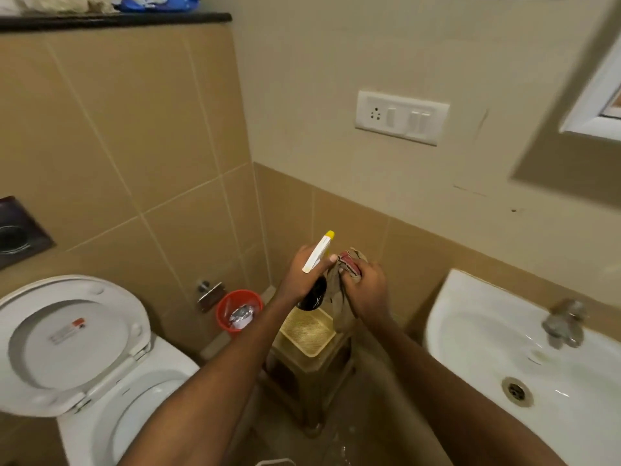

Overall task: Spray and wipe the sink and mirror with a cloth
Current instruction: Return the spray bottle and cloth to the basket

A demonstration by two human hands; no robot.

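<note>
The left grip is closed around the neck of a spray bottle, fingers wrapped just under the trigger head, with one fingertip showing past the white plastic on its right side. The bottle's long axis runs on a slant: its dark, rounded body hangs below and slightly right of the grip, and its white spray head rises above the grip, ending in a small yellow nozzle that points up and to the right, toward the wall. A pale mark shows on the glossy dark body (too blurred to read).

Just beside it, the right grip is bunched shut on a cloth. The cloth is soft and crumpled, tan with a reddish band; a wad sticks out above the grip on its left, and a limp tail hangs down between the two grips, touching or nearly touching the bottle's body.

Below both grips stands a beige plastic stool with a pale yellow ribbed tray on top. To the right of the right grip and lower is the white ceramic sink, smooth and curved, with a dull metal tap and a round metal drain. The white-framed mirror sits high above and well to the right, only its corner in view. Left of the left grip are a small red bucket and, further left, a white toilet with its lid raised.
</note>
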